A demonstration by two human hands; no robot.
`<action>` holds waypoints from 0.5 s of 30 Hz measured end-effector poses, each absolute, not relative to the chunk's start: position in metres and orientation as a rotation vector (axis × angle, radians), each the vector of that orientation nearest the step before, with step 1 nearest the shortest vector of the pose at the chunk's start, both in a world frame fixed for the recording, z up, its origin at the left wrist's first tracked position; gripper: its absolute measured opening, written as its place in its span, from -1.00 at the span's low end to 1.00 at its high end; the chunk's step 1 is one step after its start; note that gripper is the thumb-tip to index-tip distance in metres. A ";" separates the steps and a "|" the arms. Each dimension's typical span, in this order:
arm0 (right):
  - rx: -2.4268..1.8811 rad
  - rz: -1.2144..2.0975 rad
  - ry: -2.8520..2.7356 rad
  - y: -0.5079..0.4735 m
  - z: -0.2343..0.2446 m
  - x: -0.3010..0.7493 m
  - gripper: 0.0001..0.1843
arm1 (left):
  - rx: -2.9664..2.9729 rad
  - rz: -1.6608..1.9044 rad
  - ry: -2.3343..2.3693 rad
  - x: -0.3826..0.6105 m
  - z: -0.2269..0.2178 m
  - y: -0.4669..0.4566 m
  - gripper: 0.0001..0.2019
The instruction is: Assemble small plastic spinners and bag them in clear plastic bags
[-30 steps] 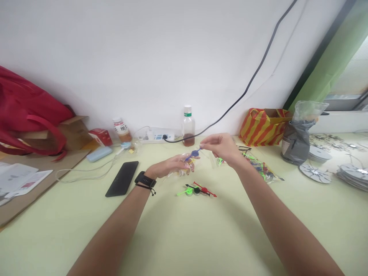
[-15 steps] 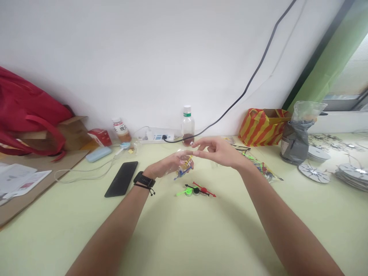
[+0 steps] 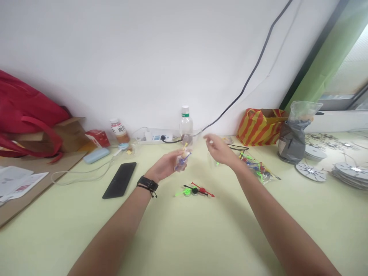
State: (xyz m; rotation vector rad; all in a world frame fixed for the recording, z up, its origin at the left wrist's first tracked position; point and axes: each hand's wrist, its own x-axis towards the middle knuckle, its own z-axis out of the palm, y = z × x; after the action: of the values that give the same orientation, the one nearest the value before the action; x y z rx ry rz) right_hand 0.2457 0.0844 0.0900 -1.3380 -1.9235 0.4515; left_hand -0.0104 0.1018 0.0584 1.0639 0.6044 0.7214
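My left hand, with a black watch on its wrist, is closed round a small clear bag of coloured plastic pieces held above the pale green table. My right hand hovers a little to the right of the bag, fingers loosely curled and blurred; whether it holds anything I cannot make out. Below the hands lie three small spinner-like pieces in green, black and red.
A black phone lies to the left. At the back stand two bottles, a power strip, a red bag and a striped bag. A clear packet of coloured pieces and grey discs lie to the right.
My right hand let go of the blue piece it pinched above the bag and pulled back to the right. My left hand lifted the bag slightly.
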 end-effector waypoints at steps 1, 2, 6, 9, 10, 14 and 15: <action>-1.428 0.479 -2.095 0.086 0.084 0.247 -0.66 | 1.062 0.793 0.673 -0.012 0.057 0.106 -0.65; -1.472 0.552 -2.272 0.086 0.079 0.246 -0.71 | 1.073 0.887 0.744 -0.013 0.056 0.110 -0.66; -1.338 0.964 -2.673 0.074 0.071 0.226 -0.64 | 1.315 1.288 0.954 -0.017 0.046 0.122 -0.41; -1.191 1.107 -2.755 0.063 0.071 0.204 -0.40 | 1.543 1.243 0.983 -0.019 0.032 0.123 -0.31; -1.150 1.102 -2.774 0.061 0.070 0.198 -0.41 | 1.592 1.177 0.985 -0.019 0.027 0.123 -0.31; -1.053 1.063 -2.852 0.058 0.065 0.187 -0.68 | 1.724 0.856 0.955 -0.020 0.010 0.123 -0.32; -1.047 1.057 -2.858 0.058 0.064 0.186 -0.73 | 1.745 0.821 0.928 -0.019 0.008 0.123 -0.36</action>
State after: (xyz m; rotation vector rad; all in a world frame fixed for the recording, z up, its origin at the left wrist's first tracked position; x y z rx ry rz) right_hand 0.1864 0.0580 0.0643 -1.0470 -2.8583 1.0567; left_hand -0.0194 0.1227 0.0081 1.7449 0.9279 0.8211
